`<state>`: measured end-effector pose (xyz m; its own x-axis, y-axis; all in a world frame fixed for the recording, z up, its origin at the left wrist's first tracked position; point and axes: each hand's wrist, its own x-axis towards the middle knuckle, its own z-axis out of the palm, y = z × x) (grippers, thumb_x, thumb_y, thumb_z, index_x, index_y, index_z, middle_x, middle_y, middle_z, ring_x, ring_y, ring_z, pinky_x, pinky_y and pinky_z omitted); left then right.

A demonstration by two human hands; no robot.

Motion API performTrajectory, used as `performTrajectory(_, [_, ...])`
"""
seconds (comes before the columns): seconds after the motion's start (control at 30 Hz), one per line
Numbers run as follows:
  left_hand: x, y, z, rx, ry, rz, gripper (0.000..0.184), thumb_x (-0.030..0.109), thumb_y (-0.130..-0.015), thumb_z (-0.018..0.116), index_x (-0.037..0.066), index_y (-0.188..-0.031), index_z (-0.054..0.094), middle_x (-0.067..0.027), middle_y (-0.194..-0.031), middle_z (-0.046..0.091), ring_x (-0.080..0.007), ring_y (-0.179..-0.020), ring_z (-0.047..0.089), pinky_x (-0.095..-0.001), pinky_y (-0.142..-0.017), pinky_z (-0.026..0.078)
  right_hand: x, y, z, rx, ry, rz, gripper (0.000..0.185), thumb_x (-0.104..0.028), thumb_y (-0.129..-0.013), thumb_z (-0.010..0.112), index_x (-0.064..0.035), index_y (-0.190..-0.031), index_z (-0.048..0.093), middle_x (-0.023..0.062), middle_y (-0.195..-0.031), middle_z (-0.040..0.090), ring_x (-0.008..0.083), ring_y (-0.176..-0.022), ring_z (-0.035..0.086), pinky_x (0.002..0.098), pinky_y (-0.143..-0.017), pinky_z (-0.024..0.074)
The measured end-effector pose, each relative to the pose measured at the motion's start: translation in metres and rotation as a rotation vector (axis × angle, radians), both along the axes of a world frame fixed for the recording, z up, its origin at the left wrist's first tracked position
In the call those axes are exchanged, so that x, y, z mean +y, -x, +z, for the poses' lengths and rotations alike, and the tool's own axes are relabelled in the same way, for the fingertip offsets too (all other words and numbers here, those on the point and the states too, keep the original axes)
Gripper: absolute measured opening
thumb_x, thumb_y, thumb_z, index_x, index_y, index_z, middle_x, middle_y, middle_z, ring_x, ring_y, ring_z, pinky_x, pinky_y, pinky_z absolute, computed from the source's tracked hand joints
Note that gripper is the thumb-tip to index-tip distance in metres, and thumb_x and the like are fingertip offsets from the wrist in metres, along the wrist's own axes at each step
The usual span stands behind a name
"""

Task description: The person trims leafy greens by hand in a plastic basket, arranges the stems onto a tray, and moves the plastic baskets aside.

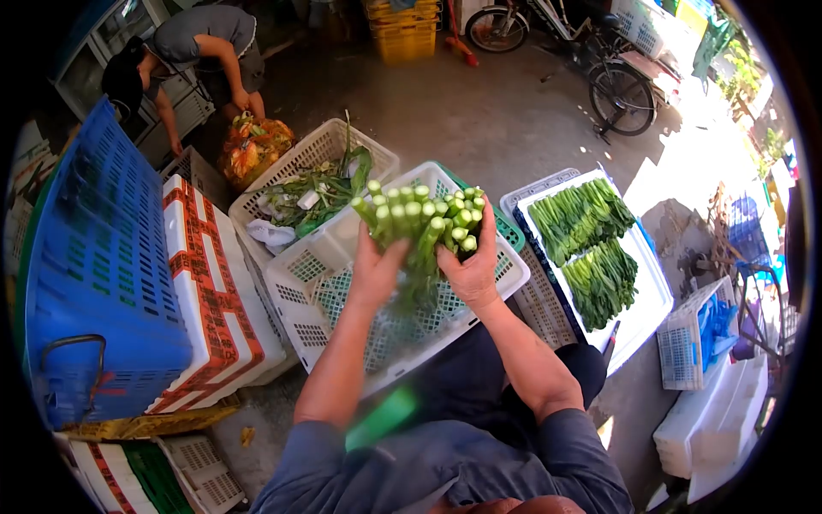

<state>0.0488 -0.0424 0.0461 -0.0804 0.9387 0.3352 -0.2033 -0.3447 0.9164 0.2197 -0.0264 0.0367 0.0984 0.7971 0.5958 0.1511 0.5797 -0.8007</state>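
Between my left hand [378, 267] and my right hand [472, 267] is a bunch of leafy green stems [417, 214], pale cut ends up and leaves blurred below. My left fingers wrap its left side and my right fingers its right side. Under the bunch is a white plastic crate [310, 332] with lattice walls. To the right, two bundles of leafy greens [579, 218] lie in a white foam box [648, 291]. Behind the crate stands another crate [377, 152] holding leaf scraps [317, 190] and a white plastic bag.
A tall blue crate [111, 257] and a taped foam box [224, 300] stand on my left. At the back left a person [201, 43] bends over an orange bag [255, 147]. A bicycle [591, 60] and yellow crates [402, 34] are behind. More foam boxes [711, 420] lie right.
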Motion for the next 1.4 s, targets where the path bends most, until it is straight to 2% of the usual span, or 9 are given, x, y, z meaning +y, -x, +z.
performTrajectory(0.17, [-0.005, 0.004, -0.002, 0.001, 0.028, -0.076, 0.058, -0.004, -0.091, 0.06, -0.001, -0.145, 0.038, -0.0113, -0.135, 0.057, -0.0207, -0.124, 0.055, -0.0351, -0.107, 0.043, -0.005, -0.006, 0.001, -0.06, -0.065, -0.016, 0.088, -0.007, -0.078, 0.078, 0.0061, -0.15, 0.03, 0.0209, -0.132, 0.052, 0.0333, -0.123, 0.054, 0.0401, -0.107, 0.0425])
performTrajectory(0.3, [-0.007, 0.006, -0.001, 0.106, 0.183, -0.033, 0.052, 0.004, -0.092, 0.067, -0.002, -0.14, 0.045, -0.0094, -0.129, 0.061, -0.0177, -0.116, 0.059, -0.0331, -0.102, 0.046, -0.005, -0.007, 0.002, 0.178, 0.298, 0.211, 0.085, -0.007, -0.082, 0.07, 0.007, -0.152, 0.024, 0.0144, -0.138, 0.051, 0.0215, -0.126, 0.052, 0.0342, -0.108, 0.0418])
performTrajectory(0.53, [-0.004, 0.01, -0.03, 0.143, 0.213, 0.014, 0.051, 0.005, -0.09, 0.071, -0.001, -0.135, 0.048, -0.0072, -0.123, 0.062, -0.0145, -0.111, 0.059, -0.0315, -0.098, 0.048, -0.002, 0.0, -0.018, 0.285, 0.47, 0.314, 0.082, -0.005, -0.084, 0.068, 0.007, -0.152, 0.024, 0.0148, -0.136, 0.052, 0.0214, -0.124, 0.053, 0.0333, -0.107, 0.0429])
performTrajectory(0.7, [-0.009, 0.011, -0.02, 0.007, 0.199, -0.006, 0.052, 0.001, -0.085, 0.074, 0.001, -0.132, 0.052, -0.0066, -0.121, 0.065, -0.0153, -0.109, 0.061, -0.0314, -0.097, 0.049, -0.002, 0.003, -0.024, 0.18, 0.434, 0.347, 0.084, -0.005, -0.085, 0.066, 0.0059, -0.154, 0.021, 0.0159, -0.14, 0.05, 0.0228, -0.128, 0.051, 0.0351, -0.109, 0.0414])
performTrajectory(0.8, [-0.008, 0.015, -0.022, -0.067, 0.208, 0.021, 0.049, 0.0, -0.084, 0.074, 0.001, -0.129, 0.056, -0.0062, -0.119, 0.067, -0.0156, -0.107, 0.063, -0.0308, -0.096, 0.05, -0.004, 0.008, -0.021, 0.329, 0.449, 0.458, 0.087, -0.009, -0.086, 0.067, 0.0047, -0.156, 0.017, 0.0153, -0.143, 0.048, 0.0231, -0.13, 0.049, 0.0359, -0.11, 0.0396])
performTrajectory(0.93, [-0.006, 0.014, -0.028, -0.05, 0.206, 0.098, 0.048, -0.002, -0.083, 0.074, 0.001, -0.129, 0.057, -0.0065, -0.12, 0.067, -0.0156, -0.106, 0.064, -0.0306, -0.094, 0.051, -0.001, 0.011, -0.027, 0.283, 0.372, 0.503, 0.099, -0.017, -0.084, 0.074, 0.0019, -0.158, 0.011, 0.0152, -0.146, 0.044, 0.0239, -0.133, 0.046, 0.0372, -0.113, 0.0374])
performTrajectory(1.07, [-0.01, 0.009, -0.022, -0.022, 0.214, 0.105, 0.046, -0.002, -0.084, 0.074, 0.0, -0.127, 0.058, -0.0063, -0.118, 0.068, -0.0155, -0.105, 0.064, -0.0306, -0.094, 0.051, -0.002, 0.021, -0.02, 0.208, 0.407, 0.423, 0.098, -0.015, -0.079, 0.08, 0.0019, -0.154, 0.02, 0.0132, -0.139, 0.051, 0.0225, -0.126, 0.052, 0.0363, -0.108, 0.0415])
performTrajectory(1.23, [-0.008, 0.017, -0.028, -0.151, 0.307, 0.041, 0.043, -0.002, -0.084, 0.074, 0.0, -0.125, 0.061, -0.0064, -0.115, 0.069, -0.0161, -0.102, 0.066, -0.0308, -0.091, 0.053, 0.009, 0.019, -0.042, 0.356, 0.464, 0.44, 0.072, -0.013, -0.079, 0.081, -0.0001, -0.139, 0.044, 0.0088, -0.127, 0.06, 0.0196, -0.115, 0.059, 0.0347, -0.103, 0.0469])
performTrajectory(1.4, [-0.005, 0.019, -0.037, -0.343, 0.343, 0.04, 0.042, 0.0, -0.085, 0.073, 0.001, -0.125, 0.061, -0.007, -0.114, 0.069, -0.0174, -0.099, 0.067, -0.0316, -0.089, 0.054, 0.007, 0.015, -0.031, 0.389, 0.566, 0.482, 0.074, -0.012, -0.078, 0.078, 0.0016, -0.141, 0.042, 0.0105, -0.127, 0.06, 0.0194, -0.114, 0.059, 0.0334, -0.1, 0.0477])
